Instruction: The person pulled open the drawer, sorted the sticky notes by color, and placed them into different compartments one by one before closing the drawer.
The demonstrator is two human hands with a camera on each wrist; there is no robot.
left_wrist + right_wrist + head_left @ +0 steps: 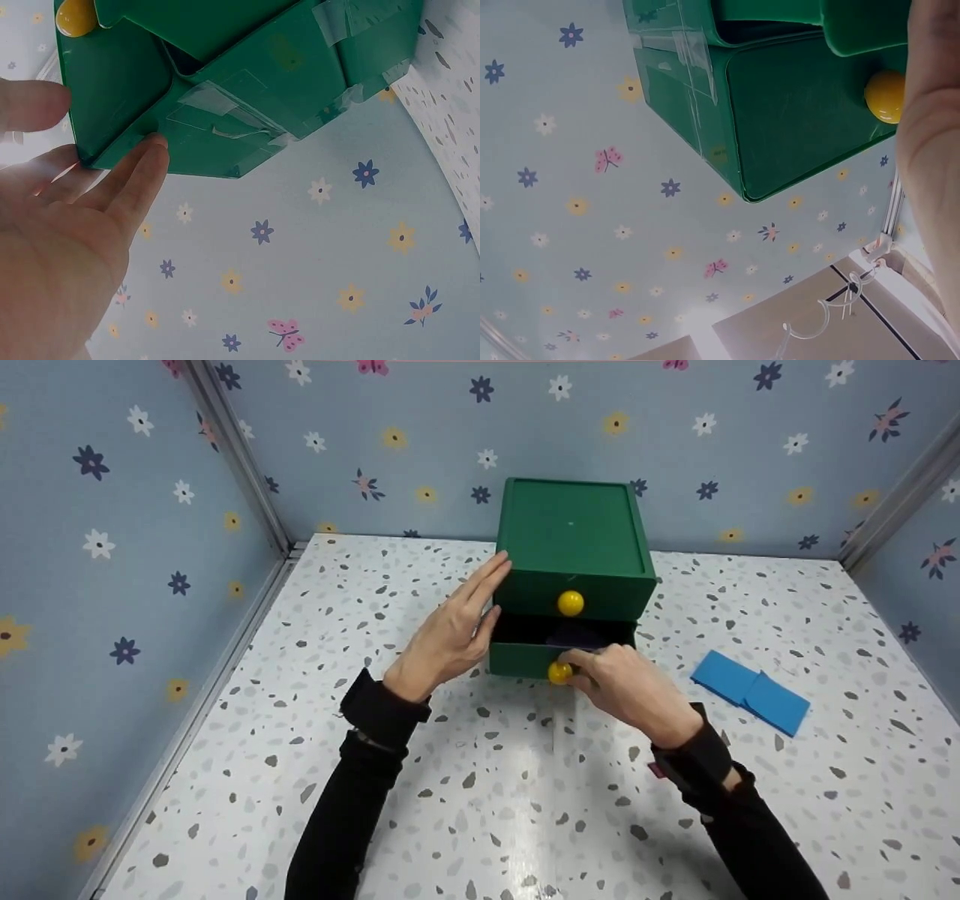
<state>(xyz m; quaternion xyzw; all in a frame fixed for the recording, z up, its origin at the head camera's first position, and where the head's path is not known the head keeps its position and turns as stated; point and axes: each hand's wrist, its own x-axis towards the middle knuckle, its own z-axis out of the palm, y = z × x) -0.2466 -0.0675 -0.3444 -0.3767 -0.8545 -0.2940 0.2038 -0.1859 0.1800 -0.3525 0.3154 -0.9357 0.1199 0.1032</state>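
Observation:
A green two-drawer box (574, 529) stands against the back wall, with a yellow knob on each drawer. Its lower drawer (517, 659) is partly pulled out, and a dark purple item (576, 636) shows dimly inside. My right hand (626, 690) pinches the lower yellow knob (559, 673) between thumb and fingers. With its fingers straight, my left hand (448, 641) rests against the box's left side; in the left wrist view its fingertips touch the green side wall (217, 139). The upper knob (571, 603) sits on the closed top drawer.
A folded blue cloth-like piece (750, 691) lies on the speckled table (450, 825) to the right of the box. A small dark red item (657, 770) shows partly beside my right wrist. Flower-patterned walls (442, 442) enclose the back and sides.

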